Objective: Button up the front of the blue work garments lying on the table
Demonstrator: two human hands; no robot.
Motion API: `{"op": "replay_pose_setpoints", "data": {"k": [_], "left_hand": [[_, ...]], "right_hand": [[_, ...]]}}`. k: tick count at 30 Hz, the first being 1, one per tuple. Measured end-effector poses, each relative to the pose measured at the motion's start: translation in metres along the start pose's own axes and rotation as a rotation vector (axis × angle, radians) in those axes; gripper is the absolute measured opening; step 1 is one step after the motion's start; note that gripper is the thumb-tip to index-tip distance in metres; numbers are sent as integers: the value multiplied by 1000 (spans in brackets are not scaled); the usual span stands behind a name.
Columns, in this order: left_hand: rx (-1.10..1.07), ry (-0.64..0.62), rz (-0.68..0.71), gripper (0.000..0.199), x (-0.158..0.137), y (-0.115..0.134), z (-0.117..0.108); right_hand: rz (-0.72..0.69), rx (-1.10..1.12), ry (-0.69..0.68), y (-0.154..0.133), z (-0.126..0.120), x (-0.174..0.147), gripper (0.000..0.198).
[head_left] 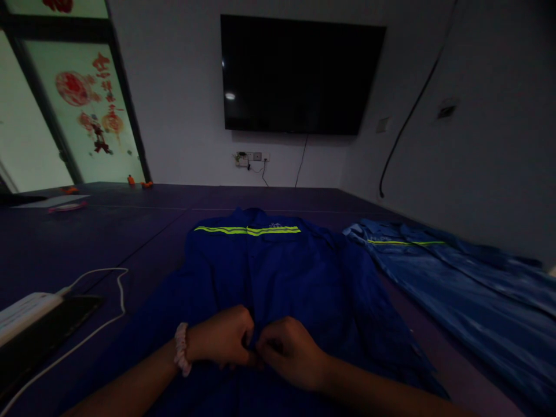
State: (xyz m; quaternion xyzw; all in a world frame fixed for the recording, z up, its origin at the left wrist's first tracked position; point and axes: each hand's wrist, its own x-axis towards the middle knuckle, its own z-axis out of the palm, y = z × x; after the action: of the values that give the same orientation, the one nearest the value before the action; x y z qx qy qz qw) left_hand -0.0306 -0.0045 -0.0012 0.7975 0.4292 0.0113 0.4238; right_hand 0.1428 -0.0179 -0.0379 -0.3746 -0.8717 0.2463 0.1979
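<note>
Blue cloth fills the middle: a blue jacket [269, 272] lies flat on the dark tabletop [87, 231], with a yellow stripe [247, 230] near its top. The left hand [223, 336] and the right hand [291, 353] meet at the jacket's front, both closed and pinching the cloth. The room is dim, so they may be holding a button; it is hidden. A second jacket [456, 284] lies to the right, cut off at the edge.
</note>
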Motion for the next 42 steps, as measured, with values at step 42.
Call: {"op": "replay_pose_setpoints", "data": {"k": [42], "left_hand": [[66,39,19,18,-2,7,7]], "right_hand": [[-16,93,38,2,1,0,19]]}}
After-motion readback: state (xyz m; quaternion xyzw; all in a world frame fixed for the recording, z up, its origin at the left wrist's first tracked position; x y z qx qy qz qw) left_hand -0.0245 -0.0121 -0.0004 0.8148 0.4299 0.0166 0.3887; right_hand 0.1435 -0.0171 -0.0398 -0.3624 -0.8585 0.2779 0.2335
